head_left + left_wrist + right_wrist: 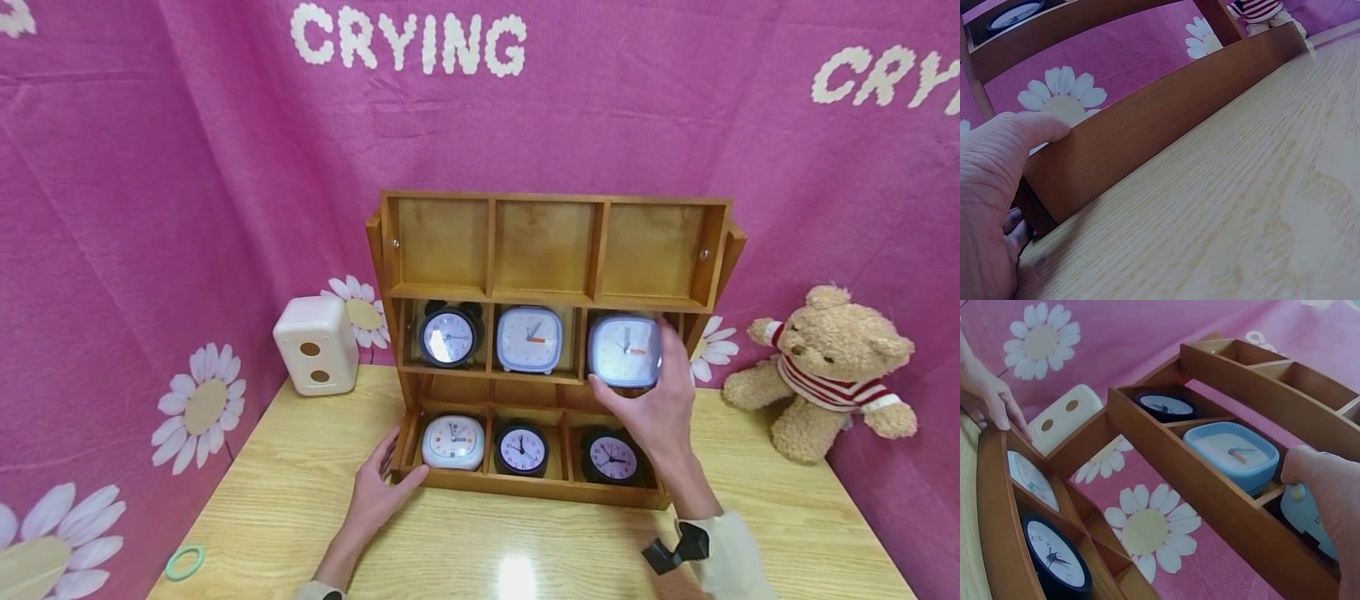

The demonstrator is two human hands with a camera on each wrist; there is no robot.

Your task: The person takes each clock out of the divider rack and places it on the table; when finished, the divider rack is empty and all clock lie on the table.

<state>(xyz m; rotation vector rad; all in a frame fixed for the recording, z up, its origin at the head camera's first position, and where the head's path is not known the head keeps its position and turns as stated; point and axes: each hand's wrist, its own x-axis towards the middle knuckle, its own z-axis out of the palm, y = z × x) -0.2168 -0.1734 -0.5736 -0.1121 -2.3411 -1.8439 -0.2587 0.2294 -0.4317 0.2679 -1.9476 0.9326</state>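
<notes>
My right hand [663, 400] holds a light-blue square alarm clock [625, 350] by its edges, thumb low and fingers at the right side, at the middle tier's right compartment. In the right wrist view part of this clock [1310, 515] shows beside the thumb. The tiered wooden shelf [540, 492] stands on the table. My left hand [378, 492] grips its lower left corner; in the left wrist view the thumb [1041, 128] lies over the front board. Another light-blue clock [529, 340] and a black twin-bell clock [447, 336] sit in the middle tier.
The bottom tier holds a white oval clock [453, 442] and two black round clocks [522, 450]. A cream box with two holes [318, 346] stands at left, a teddy bear [825, 375] at right. A green ring [184, 563] lies near the table's left edge.
</notes>
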